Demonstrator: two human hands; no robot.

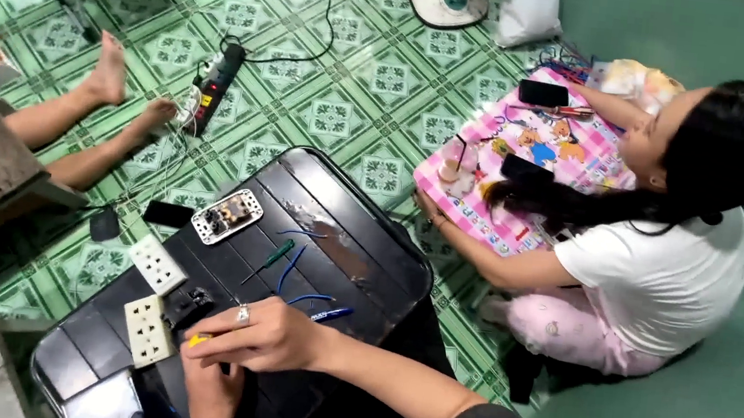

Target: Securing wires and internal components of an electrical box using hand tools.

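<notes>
Black and glossy, the low table [361, 226] carried everything I was working on. My right hand [262, 336] was curled over the near left corner, its fingers pinched on a yellow-handled tool [199, 340], probably a small screwdriver, its tip hidden. My left hand [208, 383] sat just under it; whether it was gripping anything I could not tell. Beside them lay a cream socket plate [147, 330], which I judged light, rigid plastic, smooth enough to slide on the gloss and best held by its long edges. A second white plate [157, 264] lay by the left edge, and an opened switch box [227, 216] beyond it. A green screwdriver [271, 260] and blue wires [298, 295] lay mid-table. No labels were legible; a pink patterned mat [523, 174] covered the floor by a seated person [661, 267].
</notes>
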